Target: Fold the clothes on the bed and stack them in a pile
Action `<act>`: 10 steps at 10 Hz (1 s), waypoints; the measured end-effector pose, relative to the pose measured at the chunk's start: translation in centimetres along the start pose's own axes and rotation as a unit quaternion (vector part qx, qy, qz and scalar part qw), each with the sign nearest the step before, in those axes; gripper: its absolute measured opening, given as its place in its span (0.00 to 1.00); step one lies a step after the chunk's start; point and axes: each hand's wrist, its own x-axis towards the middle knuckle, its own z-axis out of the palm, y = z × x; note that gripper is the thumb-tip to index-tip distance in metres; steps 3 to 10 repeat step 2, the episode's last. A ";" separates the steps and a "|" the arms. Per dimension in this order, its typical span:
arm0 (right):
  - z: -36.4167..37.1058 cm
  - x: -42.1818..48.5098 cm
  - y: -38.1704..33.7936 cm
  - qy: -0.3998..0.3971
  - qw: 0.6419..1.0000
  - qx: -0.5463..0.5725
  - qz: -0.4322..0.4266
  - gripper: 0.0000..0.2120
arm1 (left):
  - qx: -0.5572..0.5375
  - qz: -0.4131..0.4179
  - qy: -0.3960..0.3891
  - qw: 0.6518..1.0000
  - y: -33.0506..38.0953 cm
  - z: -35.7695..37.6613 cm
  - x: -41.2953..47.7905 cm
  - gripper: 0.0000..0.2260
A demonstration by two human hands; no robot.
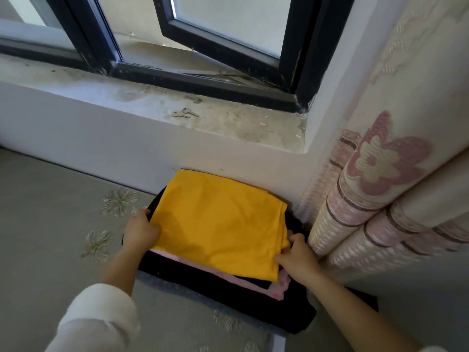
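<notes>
Both hands are on the yellow garment (218,224), which is folded into a rough rectangle. The left hand (142,231) has its fingers curled round the left edge. The right hand (297,257) pinches the near right corner, fingers tucked onto the fold. So neither hand is spread flat, both are clamped on the cloth.

The yellow piece sits on top of the pile. A pink garment (280,288) peeks out under its near edge, and a black garment (228,298) is the bottom layer, sticking out toward the camera. The pile is on the grey embroidered bedspread (50,212), pushed up against the wall under the windowsill (203,115), with a flowered curtain (380,194) just beside it on the right.

My read: this is the stacking step, with the yellow one getting set down and squared up. It looks a bit skewed against the layers below, so the next move probably calls for a small nudge to line up the edges, then letting go gently. No unfolded clothes are in view, so I can't say how much is left.
</notes>
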 end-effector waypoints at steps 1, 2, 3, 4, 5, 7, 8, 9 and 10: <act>0.3 -0.6 0.2 0.004 0.998 -0.056 -0.041 0.20 | 0.082 0.043 0.083 0.992 1.1 2.0 -1.9 0.25; 0.5 -1.1 -0.7 0.032 0.991 -0.103 -0.079 0.20 | 0.118 0.140 0.087 0.979 2.6 5.0 -5.0 0.25; 0.5 -1.1 -0.7 0.032 0.991 -0.103 -0.079 0.20 | 0.118 0.140 0.087 0.979 2.6 5.0 -5.0 0.25; 0.5 -1.1 -0.7 0.032 0.991 -0.103 -0.079 0.20 | 0.118 0.140 0.087 0.979 2.6 5.0 -5.0 0.25; 0.5 -1.1 -0.7 0.032 0.991 -0.103 -0.079 0.20 | 0.118 0.140 0.087 0.979 2.6 5.0 -5.0 0.25; 0.5 -1.1 -0.7 0.032 0.991 -0.103 -0.079 0.20 | 0.118 0.140 0.087 0.979 2.6 5.0 -5.0 0.25; 0.5 -1.1 -0.7 0.032 0.991 -0.103 -0.079 0.20 | 0.118 0.140 0.087 0.979 2.6 5.0 -5.0 0.25; 0.5 -1.1 -0.7 0.032 0.991 -0.103 -0.079 0.20 | 0.118 0.140 0.087 0.979 2.6 5.0 -5.0 0.25; 0.5 -1.1 -0.7 0.032 0.991 -0.103 -0.079 0.20 | 0.118 0.140 0.087 0.979 2.6 5.0 -5.0 0.25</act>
